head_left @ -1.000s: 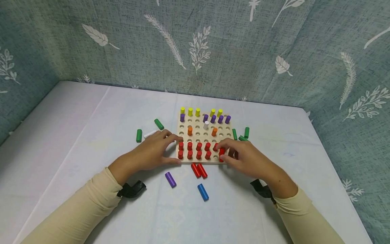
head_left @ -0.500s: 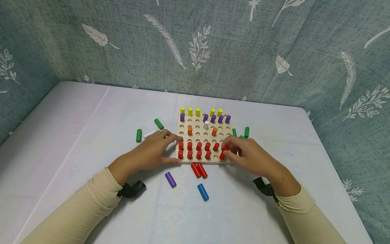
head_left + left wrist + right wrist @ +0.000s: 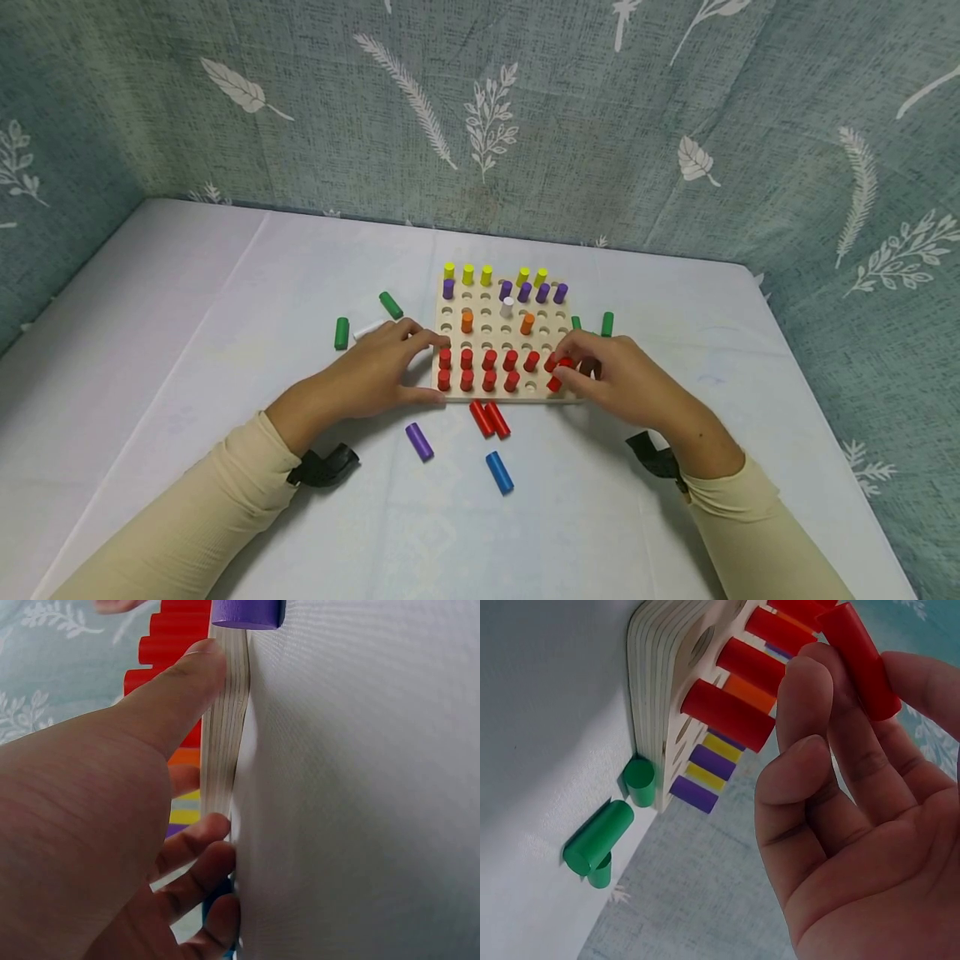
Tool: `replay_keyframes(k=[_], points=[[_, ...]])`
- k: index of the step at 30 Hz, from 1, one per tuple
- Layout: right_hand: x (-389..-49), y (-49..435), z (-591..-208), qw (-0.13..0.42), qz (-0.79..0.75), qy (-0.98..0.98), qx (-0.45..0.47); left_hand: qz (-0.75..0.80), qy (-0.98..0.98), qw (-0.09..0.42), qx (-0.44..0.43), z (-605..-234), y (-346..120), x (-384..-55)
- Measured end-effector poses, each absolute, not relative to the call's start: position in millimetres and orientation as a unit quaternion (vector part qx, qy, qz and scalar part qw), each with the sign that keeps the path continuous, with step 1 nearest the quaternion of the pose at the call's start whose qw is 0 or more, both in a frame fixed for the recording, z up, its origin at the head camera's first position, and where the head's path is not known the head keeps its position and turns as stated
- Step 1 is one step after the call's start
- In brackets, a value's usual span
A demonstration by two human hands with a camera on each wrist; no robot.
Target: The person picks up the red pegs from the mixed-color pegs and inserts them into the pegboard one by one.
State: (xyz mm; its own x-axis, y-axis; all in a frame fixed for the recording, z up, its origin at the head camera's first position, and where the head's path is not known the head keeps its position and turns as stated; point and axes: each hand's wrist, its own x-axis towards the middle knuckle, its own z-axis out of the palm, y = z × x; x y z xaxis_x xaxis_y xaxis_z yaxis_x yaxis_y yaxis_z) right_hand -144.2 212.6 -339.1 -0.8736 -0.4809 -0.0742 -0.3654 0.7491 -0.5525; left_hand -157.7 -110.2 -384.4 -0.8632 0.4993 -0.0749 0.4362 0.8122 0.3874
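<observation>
My right hand [image 3: 622, 379] pinches a red peg [image 3: 862, 664] between thumb and fingers, over the front right part of a wooden pegboard [image 3: 532, 398]. The peg is tilted, and in the head view only bits of it show past the fingers. At the board's left side is my left hand [image 3: 375, 367], its thumb on the front edge near the corner and its index finger at the side edge. Two rows of red pegs [image 3: 489, 380] stand in the board near me, with a hole [image 3: 531, 387] bare in the front row.
Yellow, purple, orange and white pegs stand farther back in the board. Two red pegs [image 3: 490, 419], a purple peg [image 3: 419, 442] and a blue peg [image 3: 499, 472] lie in front. Green pegs [image 3: 342, 333] lie on both sides, and a white peg [image 3: 367, 330] lies at left.
My right hand has shifted slightly to the right with the red peg, which has gone from nearly upright to tilted. A back-row red peg behind it now shows. My left hand stays put.
</observation>
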Motion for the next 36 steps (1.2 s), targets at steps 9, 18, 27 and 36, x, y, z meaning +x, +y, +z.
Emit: replay_keyframes(k=[9,18,27,36], points=[[-147.1,215.3,-341.7,0.098,-0.265,0.933,-0.224,0.182,0.948,0.088,0.245,-385.6,-111.3,-157.7],[-148.8,220.5,-342.9,0.098,-0.264,0.933,-0.225,0.182,0.948,0.087,0.247,-387.4,-111.6,-158.8],[-151.4,224.1,-341.3,0.123,-0.258,0.933,-0.216,0.184,0.948,0.086,0.247,-387.4,-111.4,-158.8],[-152.7,226.4,-340.1,0.135,-0.253,0.934,-0.214,0.185,0.947,0.088,0.245,-386.3,-110.4,-158.6]])
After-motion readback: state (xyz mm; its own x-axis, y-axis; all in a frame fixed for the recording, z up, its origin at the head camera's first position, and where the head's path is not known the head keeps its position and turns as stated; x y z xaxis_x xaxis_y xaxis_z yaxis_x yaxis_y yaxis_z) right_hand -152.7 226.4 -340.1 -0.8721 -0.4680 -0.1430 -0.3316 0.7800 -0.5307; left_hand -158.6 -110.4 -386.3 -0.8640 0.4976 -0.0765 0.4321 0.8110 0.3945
